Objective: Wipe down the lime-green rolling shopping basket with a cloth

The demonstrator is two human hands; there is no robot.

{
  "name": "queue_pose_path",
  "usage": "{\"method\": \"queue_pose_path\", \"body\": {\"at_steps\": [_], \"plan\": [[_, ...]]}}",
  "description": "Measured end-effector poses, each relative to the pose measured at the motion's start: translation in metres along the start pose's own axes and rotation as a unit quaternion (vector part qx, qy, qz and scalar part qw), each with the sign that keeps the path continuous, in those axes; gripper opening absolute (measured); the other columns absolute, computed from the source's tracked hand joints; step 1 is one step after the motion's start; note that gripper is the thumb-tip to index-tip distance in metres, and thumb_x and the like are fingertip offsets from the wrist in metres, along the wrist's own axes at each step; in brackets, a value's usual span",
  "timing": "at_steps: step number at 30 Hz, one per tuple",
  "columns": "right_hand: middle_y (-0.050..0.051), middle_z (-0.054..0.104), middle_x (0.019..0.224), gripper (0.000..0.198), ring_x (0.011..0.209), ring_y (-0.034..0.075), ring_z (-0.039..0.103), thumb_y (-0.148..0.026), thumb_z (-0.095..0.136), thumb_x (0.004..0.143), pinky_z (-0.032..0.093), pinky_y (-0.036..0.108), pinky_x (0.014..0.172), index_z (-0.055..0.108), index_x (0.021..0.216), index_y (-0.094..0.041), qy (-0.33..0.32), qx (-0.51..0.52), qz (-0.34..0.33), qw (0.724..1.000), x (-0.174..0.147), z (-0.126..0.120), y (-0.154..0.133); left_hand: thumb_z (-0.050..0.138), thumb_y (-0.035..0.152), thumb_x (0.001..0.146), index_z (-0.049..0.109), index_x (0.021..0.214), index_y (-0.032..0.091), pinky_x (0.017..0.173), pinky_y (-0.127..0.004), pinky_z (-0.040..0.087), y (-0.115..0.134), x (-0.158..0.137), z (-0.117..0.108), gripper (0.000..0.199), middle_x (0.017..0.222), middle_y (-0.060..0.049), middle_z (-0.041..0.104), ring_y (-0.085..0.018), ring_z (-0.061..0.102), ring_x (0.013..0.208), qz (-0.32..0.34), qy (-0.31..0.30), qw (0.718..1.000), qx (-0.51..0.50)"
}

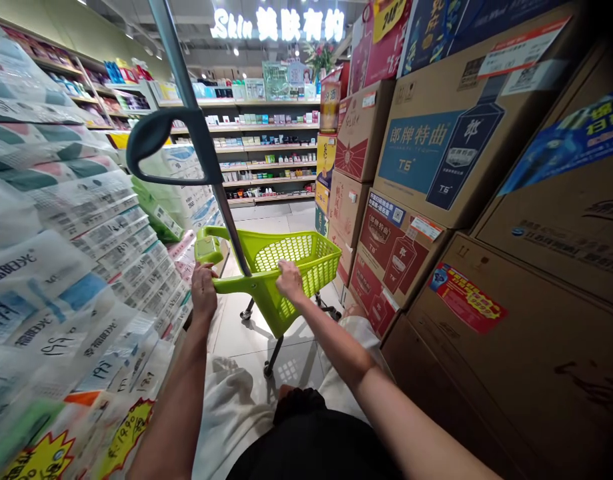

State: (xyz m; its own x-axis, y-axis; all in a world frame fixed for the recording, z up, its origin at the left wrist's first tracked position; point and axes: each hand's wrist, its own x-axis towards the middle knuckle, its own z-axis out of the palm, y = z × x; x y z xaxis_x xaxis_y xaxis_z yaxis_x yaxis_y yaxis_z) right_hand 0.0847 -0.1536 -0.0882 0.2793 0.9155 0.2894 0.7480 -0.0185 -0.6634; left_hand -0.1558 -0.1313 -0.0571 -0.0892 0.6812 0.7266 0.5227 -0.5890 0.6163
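Observation:
A lime-green shopping cart (319, 272) with a perforated basket stands on wheels in front of my body. No goods show in the visible part of its basket. My left hand (204, 288) is closed round the end of the cart's green handle (231, 285), by the pile of packs on the left. My right hand (289, 280) grips the near rim of the basket, fingers curled over it. Between the two hands a grey metal pole (229, 217) rises from the cart, carrying a dark grey loop (173, 179).
Stacked plastic-wrapped tissue packs (101, 220) line the left side closely. Cardboard cartons (421, 153) form a tall wall on the right. Ahead, shelves (271, 125) of small products stand under a lit sign (279, 25). Tiled floor (281, 217) runs between them.

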Motion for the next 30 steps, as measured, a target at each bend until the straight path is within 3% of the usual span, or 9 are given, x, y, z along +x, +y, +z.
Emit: {"method": "queue_pose_path", "body": {"at_steps": [3, 5, 10, 12, 14, 16, 20, 22, 30], "plan": [[0.005, 0.068, 0.122, 0.046, 0.111, 0.018, 0.061, -0.006, 0.052, 0.082, 0.050, 0.030, 0.097, 0.068, 0.121, -0.025, -0.009, 0.164, -0.040, 0.986, -0.020, 0.010, -0.053, 0.029, 0.039, 0.100, 0.052, 0.077, 0.023, 0.121, -0.044, 0.030, -0.001, 0.000, -0.001, 0.036, 0.117, -0.010, 0.065, -0.023, 0.049, 0.133, 0.002, 0.000, 1.000, 0.005], [0.003, 0.071, 0.111, 0.037, 0.100, 0.018, 0.064, -0.011, 0.057, 0.082, 0.053, 0.029, 0.086, 0.068, 0.114, -0.025, -0.042, 0.300, -0.008, 0.953, -0.022, 0.006, -0.078, 0.029, 0.038, 0.100, 0.051, 0.076, 0.024, 0.121, -0.045, 0.030, -0.004, 0.000, -0.003, 0.036, 0.117, -0.010, 0.065, -0.023, 0.050, 0.132, 0.005, 0.000, 1.000, 0.003], [-0.002, 0.065, 0.077, 0.027, 0.055, 0.008, 0.052, -0.020, 0.068, 0.081, 0.042, 0.016, 0.048, 0.063, 0.107, -0.017, -0.176, 0.590, 0.093, 0.782, 0.011, -0.030, -0.115, 0.030, 0.037, 0.099, 0.051, 0.076, 0.024, 0.120, -0.046, 0.031, -0.009, 0.002, -0.004, 0.035, 0.112, -0.010, 0.065, -0.023, 0.050, 0.131, 0.001, 0.009, 1.000, -0.004], [-0.004, 0.062, 0.073, 0.028, 0.051, 0.005, 0.046, -0.022, 0.072, 0.080, 0.038, 0.014, 0.043, 0.061, 0.105, -0.017, -0.194, 0.652, 0.067, 0.730, 0.028, -0.053, -0.128, 0.029, 0.037, 0.099, 0.051, 0.075, 0.024, 0.120, -0.046, 0.031, -0.009, 0.002, -0.003, 0.035, 0.111, -0.009, 0.065, -0.023, 0.051, 0.129, 0.000, 0.008, 1.000, -0.005], [-0.004, 0.065, 0.081, 0.037, 0.055, 0.005, 0.051, -0.021, 0.075, 0.077, 0.041, 0.013, 0.046, 0.060, 0.110, -0.018, -0.179, 0.686, 0.014, 0.705, 0.039, -0.072, -0.141, 0.029, 0.039, 0.100, 0.052, 0.076, 0.024, 0.120, -0.046, 0.030, -0.009, 0.002, -0.002, 0.036, 0.112, -0.009, 0.065, -0.024, 0.049, 0.132, 0.002, 0.005, 1.000, -0.007], [-0.003, 0.068, 0.092, 0.046, 0.065, 0.007, 0.058, -0.020, 0.077, 0.074, 0.047, 0.014, 0.051, 0.058, 0.116, -0.021, -0.157, 0.673, -0.036, 0.722, 0.043, -0.084, -0.148, 0.030, 0.041, 0.100, 0.052, 0.077, 0.024, 0.120, -0.048, 0.030, -0.010, 0.002, 0.000, 0.036, 0.113, -0.010, 0.065, -0.025, 0.047, 0.133, 0.010, 0.005, 1.000, -0.005], [-0.002, 0.068, 0.099, 0.049, 0.084, 0.013, 0.065, -0.017, 0.082, 0.070, 0.055, 0.021, 0.066, 0.060, 0.113, -0.025, -0.097, 0.522, -0.094, 0.842, 0.030, -0.073, -0.140, 0.026, 0.041, 0.102, 0.052, 0.079, 0.024, 0.119, -0.050, 0.031, -0.008, -0.003, 0.002, 0.039, 0.105, -0.010, 0.063, -0.025, 0.053, 0.121, 0.064, 0.013, 0.998, 0.013], [-0.003, 0.069, 0.097, 0.047, 0.088, 0.014, 0.066, -0.019, 0.081, 0.073, 0.055, 0.023, 0.072, 0.060, 0.114, -0.027, -0.055, 0.446, -0.115, 0.886, 0.020, -0.061, -0.128, 0.024, 0.040, 0.102, 0.052, 0.080, 0.024, 0.118, -0.051, 0.032, -0.004, -0.007, 0.002, 0.039, 0.100, -0.010, 0.062, -0.025, 0.055, 0.113, 0.098, 0.011, 0.995, 0.028], [0.001, 0.071, 0.102, 0.036, 0.090, 0.019, 0.066, -0.026, 0.068, 0.087, 0.052, 0.028, 0.078, 0.063, 0.122, -0.029, 0.019, 0.204, -0.136, 0.969, -0.015, -0.028, -0.076, 0.025, 0.036, 0.101, 0.051, 0.080, 0.025, 0.118, -0.051, 0.033, 0.012, -0.010, 0.011, 0.035, 0.097, -0.009, 0.060, -0.025, 0.054, 0.112, 0.077, 0.005, 0.996, 0.044]]}}
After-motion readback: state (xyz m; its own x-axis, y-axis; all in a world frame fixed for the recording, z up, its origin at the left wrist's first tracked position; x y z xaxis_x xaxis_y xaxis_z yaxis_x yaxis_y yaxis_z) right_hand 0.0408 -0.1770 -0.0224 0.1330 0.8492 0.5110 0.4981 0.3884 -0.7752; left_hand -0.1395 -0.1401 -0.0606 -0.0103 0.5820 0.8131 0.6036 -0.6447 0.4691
